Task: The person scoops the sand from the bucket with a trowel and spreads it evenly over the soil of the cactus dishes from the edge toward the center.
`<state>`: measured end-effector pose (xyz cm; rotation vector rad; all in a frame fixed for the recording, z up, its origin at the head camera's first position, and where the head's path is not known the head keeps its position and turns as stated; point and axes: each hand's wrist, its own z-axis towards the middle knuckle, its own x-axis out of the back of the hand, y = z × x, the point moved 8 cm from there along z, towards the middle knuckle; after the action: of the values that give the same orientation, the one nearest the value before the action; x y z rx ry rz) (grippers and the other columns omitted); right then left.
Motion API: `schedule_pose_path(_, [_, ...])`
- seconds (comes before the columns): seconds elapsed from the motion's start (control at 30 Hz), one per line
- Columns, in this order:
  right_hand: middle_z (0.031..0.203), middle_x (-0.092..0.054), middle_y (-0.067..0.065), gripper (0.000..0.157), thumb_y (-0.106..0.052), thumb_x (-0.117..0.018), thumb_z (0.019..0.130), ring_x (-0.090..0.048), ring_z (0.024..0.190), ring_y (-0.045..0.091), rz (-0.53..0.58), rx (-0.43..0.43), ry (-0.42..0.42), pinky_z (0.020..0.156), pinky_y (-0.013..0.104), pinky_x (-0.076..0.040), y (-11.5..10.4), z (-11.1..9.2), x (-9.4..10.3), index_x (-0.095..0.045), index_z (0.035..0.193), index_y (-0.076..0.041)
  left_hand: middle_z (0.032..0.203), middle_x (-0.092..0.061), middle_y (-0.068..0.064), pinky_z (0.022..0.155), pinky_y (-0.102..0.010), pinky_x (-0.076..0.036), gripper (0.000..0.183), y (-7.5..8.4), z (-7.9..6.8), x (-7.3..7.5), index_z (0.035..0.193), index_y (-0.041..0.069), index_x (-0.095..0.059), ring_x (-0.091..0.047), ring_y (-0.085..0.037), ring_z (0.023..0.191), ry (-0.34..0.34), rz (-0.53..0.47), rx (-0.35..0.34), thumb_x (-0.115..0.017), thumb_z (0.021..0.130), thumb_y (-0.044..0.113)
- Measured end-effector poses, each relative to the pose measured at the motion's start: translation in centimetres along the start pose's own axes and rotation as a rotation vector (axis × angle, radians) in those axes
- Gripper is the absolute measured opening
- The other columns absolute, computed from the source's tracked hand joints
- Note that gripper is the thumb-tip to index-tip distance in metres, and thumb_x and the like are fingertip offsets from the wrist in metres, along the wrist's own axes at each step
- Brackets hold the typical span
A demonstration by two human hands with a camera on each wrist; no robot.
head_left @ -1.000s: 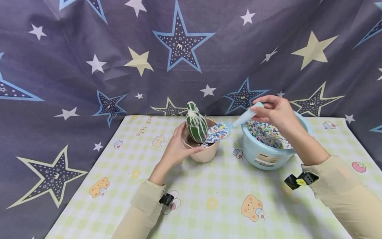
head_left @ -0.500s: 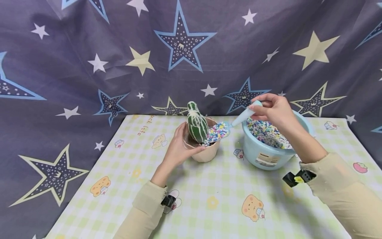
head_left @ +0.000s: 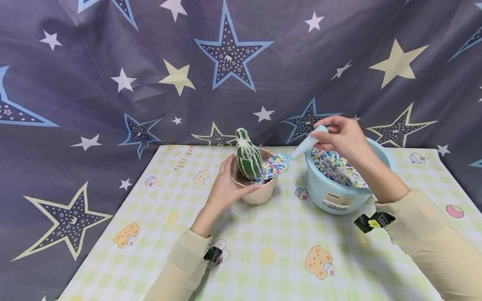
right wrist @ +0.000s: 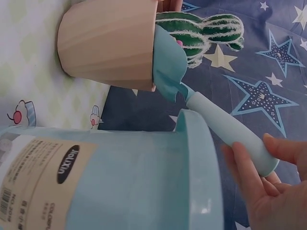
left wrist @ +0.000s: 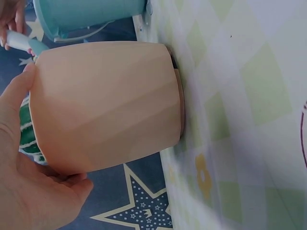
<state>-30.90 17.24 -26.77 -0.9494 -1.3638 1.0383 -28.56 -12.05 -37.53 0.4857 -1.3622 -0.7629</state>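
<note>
A green cactus (head_left: 248, 159) with white fuzzy ribs stands in a pale pink flower pot (head_left: 260, 195) on the table. My left hand (head_left: 225, 190) grips the pot's rim from the left, thumb across the front; the left wrist view shows the pot's smooth side (left wrist: 105, 105). In my right hand (head_left: 346, 138) the handle end of a light blue hand trowel (head_left: 306, 144) is pinched. Its blade, heaped with multicoloured pebbles (head_left: 275, 166), tilts down over the pot's right rim beside the cactus. The right wrist view shows the underside of the trowel blade (right wrist: 170, 64) against the rim.
A light blue plastic bucket (head_left: 320, 196), partly filled with multicoloured pebbles (head_left: 337, 167), stands right of the pot, beneath my right forearm. The table has a green-checked cloth (head_left: 241, 251) with cartoon prints. A dark star-patterned curtain (head_left: 150, 50) hangs behind the table's far edge.
The trowel has shifted very slightly left and its handle has dipped a little, with my right hand following. My left hand and the pot stay nearly where they were.
</note>
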Motion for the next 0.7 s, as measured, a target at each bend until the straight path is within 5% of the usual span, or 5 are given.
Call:
schedule_pose_path(0.47, [0.08,-0.07,-0.014,0.036,-0.017,-0.07,0.094,-0.073,0.071,0.005,-0.083,0.032,0.005,0.073,0.024,-0.063,-1.2,0.5,-0.4,-0.057,0.123,0.001,0.164,-0.023,-0.016,0.122,-0.052,-0.031,0.121,0.1,-0.1,0.0,0.16,0.006,-0.015,-0.031,-0.034,0.149,0.002,0.014,-0.002,-0.087,0.072,0.048])
schedule_pose_path(0.7, [0.09,-0.074,-0.003,0.035,-0.017,-0.069,0.094,-0.072,0.069,0.003,-0.152,0.059,0.015,0.072,0.025,-0.063,-2.0,0.6,-0.6,-0.058,0.122,0.001,0.164,-0.022,-0.016,0.122,-0.052,-0.031,0.121,0.1,-0.1,0.0,0.16,0.006,-0.015,-0.031,-0.034,0.149,0.005,0.007,0.009,-0.087,0.072,0.048])
